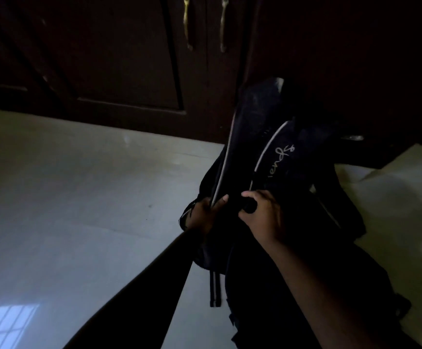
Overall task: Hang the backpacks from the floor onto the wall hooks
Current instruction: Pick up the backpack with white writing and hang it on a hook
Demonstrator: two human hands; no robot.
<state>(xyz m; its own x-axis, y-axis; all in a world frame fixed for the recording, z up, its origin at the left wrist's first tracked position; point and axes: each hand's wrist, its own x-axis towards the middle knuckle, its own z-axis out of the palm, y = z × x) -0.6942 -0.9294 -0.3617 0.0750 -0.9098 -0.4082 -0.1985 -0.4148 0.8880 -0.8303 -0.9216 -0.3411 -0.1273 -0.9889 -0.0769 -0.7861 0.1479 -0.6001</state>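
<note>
- A dark backpack [275,157] with pale piping and script lettering sits at about 3 o'clock of centre, in front of a dark wooden cupboard [129,71].
- The left hand [205,212] is closed around a shoulder strap's lower edge.
- The right hand [260,215] is closed on the black top handle [249,205].
- Pale tiled floor [79,197] spreads from 7 to 9 o'clock.

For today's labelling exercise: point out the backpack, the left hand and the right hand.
backpack [280,157]: head view, front panel near the lettering.
left hand [205,212]: head view, back of the hand.
right hand [263,215]: head view, back of the hand.
</note>
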